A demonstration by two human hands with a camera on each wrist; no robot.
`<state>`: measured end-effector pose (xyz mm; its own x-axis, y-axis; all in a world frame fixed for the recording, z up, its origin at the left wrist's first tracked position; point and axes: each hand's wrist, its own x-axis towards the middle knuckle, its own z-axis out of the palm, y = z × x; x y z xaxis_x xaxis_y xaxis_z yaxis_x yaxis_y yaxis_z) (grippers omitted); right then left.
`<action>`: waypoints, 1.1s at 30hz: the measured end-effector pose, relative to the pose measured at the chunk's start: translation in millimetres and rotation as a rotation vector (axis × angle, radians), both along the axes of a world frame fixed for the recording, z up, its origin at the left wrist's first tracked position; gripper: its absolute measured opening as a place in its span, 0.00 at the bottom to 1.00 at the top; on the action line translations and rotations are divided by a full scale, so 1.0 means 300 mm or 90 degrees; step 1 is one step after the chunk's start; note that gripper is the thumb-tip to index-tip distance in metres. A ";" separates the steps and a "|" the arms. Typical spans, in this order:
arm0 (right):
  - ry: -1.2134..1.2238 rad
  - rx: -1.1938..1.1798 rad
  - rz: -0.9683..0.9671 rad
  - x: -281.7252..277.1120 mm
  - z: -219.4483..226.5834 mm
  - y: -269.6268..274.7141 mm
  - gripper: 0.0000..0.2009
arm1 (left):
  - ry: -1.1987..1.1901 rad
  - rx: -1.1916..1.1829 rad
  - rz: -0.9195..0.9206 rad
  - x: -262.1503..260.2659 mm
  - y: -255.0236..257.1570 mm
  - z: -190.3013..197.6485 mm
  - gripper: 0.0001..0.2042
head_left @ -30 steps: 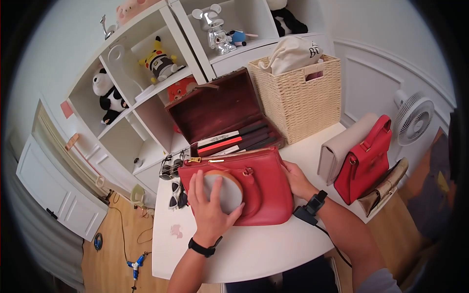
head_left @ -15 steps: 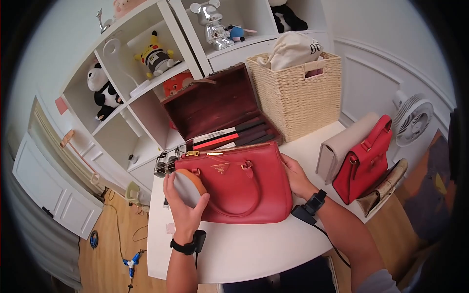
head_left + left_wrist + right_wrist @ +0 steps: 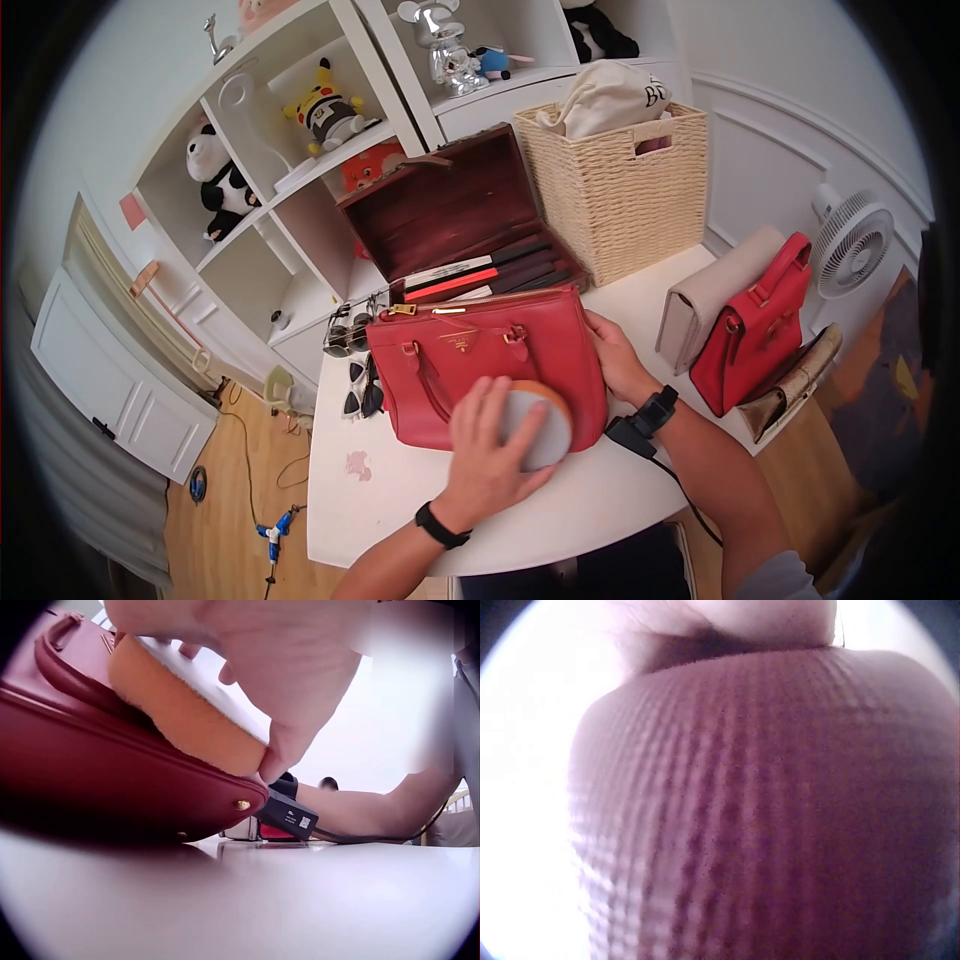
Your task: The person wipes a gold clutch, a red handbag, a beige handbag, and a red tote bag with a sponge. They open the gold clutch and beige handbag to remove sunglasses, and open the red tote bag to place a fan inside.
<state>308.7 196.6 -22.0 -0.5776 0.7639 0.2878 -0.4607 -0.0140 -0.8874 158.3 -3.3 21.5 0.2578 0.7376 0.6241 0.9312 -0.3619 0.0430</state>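
A red handbag (image 3: pixel 480 350) stands on the white table, tilted back, its handles hanging over the front. The left hand (image 3: pixel 490 455) holds a round sponge (image 3: pixel 548 440) with a grey face and orange edge against the bag's lower right front. In the left wrist view the thumb and fingers grip the sponge (image 3: pixel 180 712) by its rim, its orange side on the red leather (image 3: pixel 90 765). The right hand (image 3: pixel 620 365) grips the bag's right side; in the right wrist view part of that hand (image 3: pixel 735 622) lies along the bag's textured side (image 3: pixel 765 795).
Behind the bag is an open dark red case (image 3: pixel 450 215) with narrow boxes, beside a woven basket (image 3: pixel 620 190). Sunglasses (image 3: pixel 360 385) lie at the left. A beige bag (image 3: pixel 700 300), another red bag (image 3: pixel 750 340) and a gold purse (image 3: pixel 795 385) stand at the right.
The left hand went with the sponge from the bag's middle to its left edge, then across to the lower right front. The right hand stays at the bag's right side.
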 end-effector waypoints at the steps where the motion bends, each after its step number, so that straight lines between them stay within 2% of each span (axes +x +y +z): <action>1: 0.000 0.001 0.003 -0.001 0.004 -0.004 0.19 | 0.000 0.001 0.003 0.019 0.017 0.011 0.43; 5: 0.023 -0.052 0.022 0.003 0.021 -0.011 0.19 | 0.053 -0.023 -0.068 0.021 0.046 0.033 0.41; 7: 0.021 -0.070 0.018 0.010 0.023 -0.007 0.19 | 0.005 0.080 -0.037 -0.043 0.030 0.057 0.42; 10: -0.013 -0.045 -0.022 0.012 0.040 -0.026 0.17 | -0.231 0.238 0.100 -0.238 0.004 0.060 0.47; 11: 0.039 -0.052 -0.065 0.013 0.081 -0.063 0.16 | -0.640 0.199 0.004 -0.251 0.009 0.074 0.43; 12: 0.090 -0.058 -0.106 0.011 0.105 -0.083 0.16 | -0.687 0.249 0.050 -0.319 0.012 0.085 0.37; 13: 0.090 -0.056 -0.104 0.007 0.102 -0.089 0.16 | -0.759 0.203 0.033 -0.393 -0.002 0.070 0.31; 15: 0.080 0.073 -0.177 0.007 0.081 -0.108 0.17 | -0.949 0.079 -0.105 -0.507 -0.008 -0.001 0.31; 16: 0.024 0.204 -0.221 0.005 0.066 -0.115 0.24 | -0.951 0.082 -0.104 -0.499 -0.007 -0.006 0.31; 17: 0.023 0.205 -0.219 0.006 0.065 -0.113 0.24 | -0.972 0.089 -0.103 -0.484 0.000 -0.012 0.30; 19: -0.003 0.455 -0.139 0.014 0.057 -0.106 0.30 | -0.993 0.096 -0.099 -0.483 -0.008 -0.011 0.29; 20: -0.028 0.468 -0.116 0.025 0.068 -0.104 0.36 | -0.995 0.070 -0.126 -0.491 -0.022 -0.007 0.29; 24: -0.006 0.357 -0.084 0.037 0.059 -0.107 0.37 | -0.973 0.050 -0.175 -0.502 -0.037 -0.003 0.30; 27: -0.010 0.533 -0.138 0.046 0.074 -0.088 0.39 | -1.005 0.028 -0.177 -0.524 -0.053 -0.015 0.33; 28: -0.127 0.567 -0.154 0.056 0.105 -0.111 0.42 | -1.006 0.030 -0.175 -0.534 -0.063 -0.018 0.33; 29: -0.127 0.566 -0.153 0.044 0.108 -0.117 0.42 | -1.016 -0.003 -0.190 -0.544 -0.073 -0.021 0.34; 32: -0.071 0.210 -0.116 0.008 0.108 -0.136 0.40 | -1.013 -0.028 -0.205 -0.541 -0.073 -0.029 0.36; 33: -0.070 0.210 -0.117 0.006 0.103 -0.130 0.40 | -1.000 -0.016 -0.202 -0.538 -0.071 -0.028 0.36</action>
<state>310.6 157.7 8.9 -0.4811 0.7344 0.4788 -0.3313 0.3534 -0.8749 -3.1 -24.6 13.0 -0.4597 0.7957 0.3945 -0.1492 -0.5071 0.8489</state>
